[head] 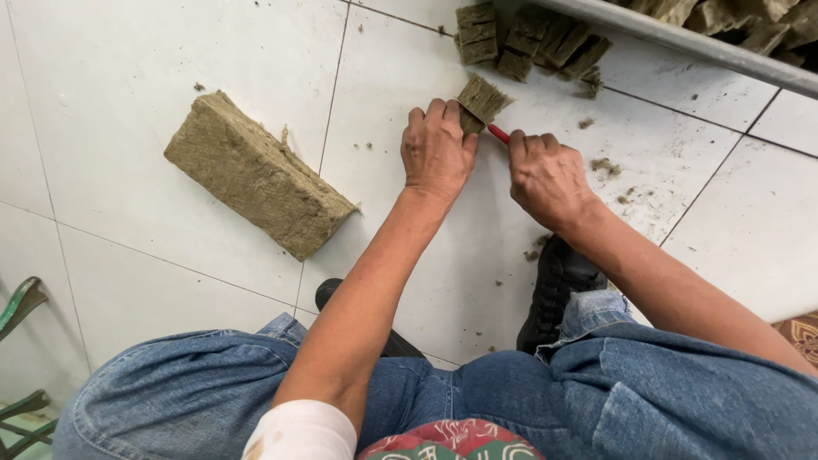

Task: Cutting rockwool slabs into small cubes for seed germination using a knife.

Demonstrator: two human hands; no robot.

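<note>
My left hand (pixel 436 152) presses down on a small olive-brown fibrous block (pixel 482 100) on the white tiled floor (pixel 170 68). My right hand (pixel 545 175) grips a red-handled cutting tool (pixel 498 134), its tip against the small block. Only a short piece of the red handle shows; the blade is hidden by the block and my fingers. A large slab of the same fibrous material (pixel 256 175) lies on the floor to the left, apart from both hands.
Several cut cubes (pixel 520 43) of the material sit in a cluster just beyond the hands, below a grey metal rail (pixel 682 38) with more pieces behind it. Crumbs (pixel 605 166) litter the tiles. My jeans-clad knees and black shoes (pixel 558 290) fill the foreground. Green metal legs (pixel 21 307) stand at left.
</note>
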